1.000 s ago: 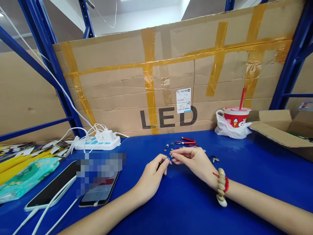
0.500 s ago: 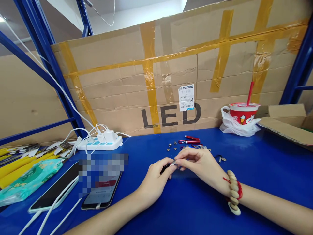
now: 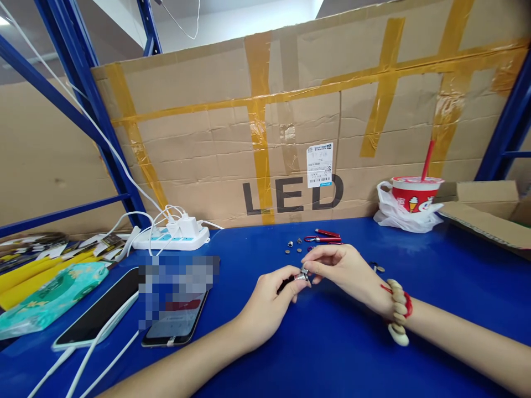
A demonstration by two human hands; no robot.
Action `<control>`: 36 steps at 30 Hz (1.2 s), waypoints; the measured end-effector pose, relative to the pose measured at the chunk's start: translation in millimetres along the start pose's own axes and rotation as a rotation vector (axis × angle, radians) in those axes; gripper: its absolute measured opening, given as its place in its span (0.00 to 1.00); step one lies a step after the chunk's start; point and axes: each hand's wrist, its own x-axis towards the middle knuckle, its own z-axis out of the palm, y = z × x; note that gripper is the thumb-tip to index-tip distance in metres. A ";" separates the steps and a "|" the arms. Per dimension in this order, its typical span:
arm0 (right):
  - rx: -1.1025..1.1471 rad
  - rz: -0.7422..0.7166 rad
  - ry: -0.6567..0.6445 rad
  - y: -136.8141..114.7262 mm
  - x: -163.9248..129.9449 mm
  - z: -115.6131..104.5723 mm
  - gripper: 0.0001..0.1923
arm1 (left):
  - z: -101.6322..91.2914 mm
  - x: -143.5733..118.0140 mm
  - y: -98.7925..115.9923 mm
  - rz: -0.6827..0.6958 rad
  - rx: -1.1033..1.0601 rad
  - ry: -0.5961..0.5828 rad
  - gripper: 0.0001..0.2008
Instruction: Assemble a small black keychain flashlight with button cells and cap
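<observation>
Left to right on the blue counter [image 3: 332,342]: two phones [image 3: 99,309] are lying near the left edge. Left hand [image 3: 269,304] grip is closing on a small dark part [image 3: 286,284] mid-counter. Right hand [image 3: 344,268] grip is pinching a small metal piece [image 3: 304,275], touching the left fingertips. Loose button cells [image 3: 292,247] and red clips [image 3: 323,237] are sitting just behind, toward the back edge.

Open blue desk [image 3: 435,287] right of the hands

Two dark smartphones [image 3: 136,315] crowd the left; small silver button cells [image 3: 292,247] and red-handled tools [image 3: 323,236] lie behind.
</observation>
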 end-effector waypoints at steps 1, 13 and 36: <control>-0.003 -0.006 -0.007 0.5 0.1 -0.2 0.13 | 0.1 -0.2 0.2 -0.001 -0.001 0.003 0.14; -0.163 -0.054 -0.010 1.6 -0.4 -1.6 0.16 | -0.6 1.4 -2.2 -0.028 -0.005 0.053 0.14; -0.026 0.229 -0.074 1.9 -5.6 3.5 0.19 | -5.2 -2.7 -1.2 0.096 0.172 0.065 0.13</control>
